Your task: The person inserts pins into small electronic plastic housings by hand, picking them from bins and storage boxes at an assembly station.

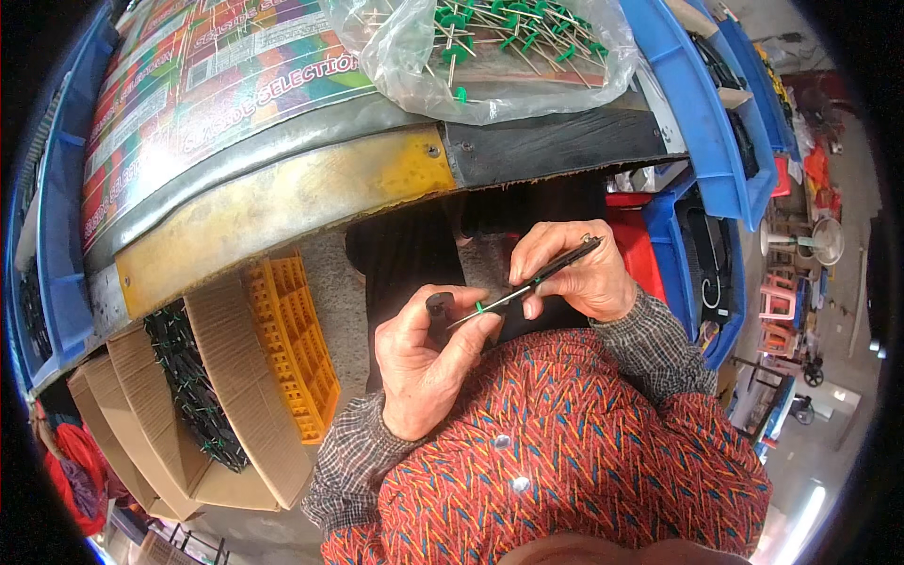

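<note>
In front of my body my right hand (589,273) is closed round a slender black rod-like part (565,259), which slants down to the left. A thin metal pin with a green collar (480,308) runs on from the rod's lower end. My left hand (419,358) pinches this pin between thumb and finger. A short black round piece (439,304) also sits among the left fingers; how it is held is partly hidden. Ahead on the bench, a clear plastic bag (395,71) lies spread with many loose pins with green discs (518,28).
The metal-edged bench (282,202) spans the far side, covered with a printed colourful sheet (235,75). On the left stand a cardboard box (254,395) of black parts and a yellow crate (299,348). Blue bins (697,113) line the right, with a red stool-like thing (640,250) beside.
</note>
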`<state>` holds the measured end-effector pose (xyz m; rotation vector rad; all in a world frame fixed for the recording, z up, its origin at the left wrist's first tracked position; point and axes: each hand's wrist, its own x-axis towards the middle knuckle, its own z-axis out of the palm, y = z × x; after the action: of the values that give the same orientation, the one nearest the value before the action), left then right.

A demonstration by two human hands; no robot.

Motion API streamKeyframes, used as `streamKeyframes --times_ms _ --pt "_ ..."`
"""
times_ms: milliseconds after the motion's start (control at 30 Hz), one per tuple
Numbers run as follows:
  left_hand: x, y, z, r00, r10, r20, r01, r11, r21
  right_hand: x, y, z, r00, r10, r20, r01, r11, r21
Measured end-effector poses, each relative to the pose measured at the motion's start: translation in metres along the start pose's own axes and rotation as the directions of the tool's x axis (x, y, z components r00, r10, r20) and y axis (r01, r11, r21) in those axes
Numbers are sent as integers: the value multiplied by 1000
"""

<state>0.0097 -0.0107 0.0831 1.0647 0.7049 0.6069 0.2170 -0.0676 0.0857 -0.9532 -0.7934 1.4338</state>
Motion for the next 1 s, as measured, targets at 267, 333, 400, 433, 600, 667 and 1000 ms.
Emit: streamKeyframes --times_ms 267,333,400,433,600,667,1000 --pt "0 1 -2 1000 6 -9 -5 998 57 2 3 4 999 32 -2 -32 999 19" --pt "-1 0 -2 1000 8 -18 -7 998 54 2 4 4 1000 19 6 -19 1000 5" --pt "-1 0 -3 1000 11 -28 -9 999 53 3 6 3 1000 6 16 -6 1000 -7" --pt "-2 0 -3 999 12 -30 -10 998 57 3 7 2 1000 2 25 -2 1000 3" --pt "-3 2 -4 999 9 -40 -7 999 49 6 9 3 999 -26 19 25 999 41" --pt "-4 1 -5 999 17 -49 -14 998 55 6 8 0 1000 5 24 -4 1000 -3" --pt "-3 1 -3 999 15 -46 -11 996 84 6 10 3 999 -20 30 21 999 -48"
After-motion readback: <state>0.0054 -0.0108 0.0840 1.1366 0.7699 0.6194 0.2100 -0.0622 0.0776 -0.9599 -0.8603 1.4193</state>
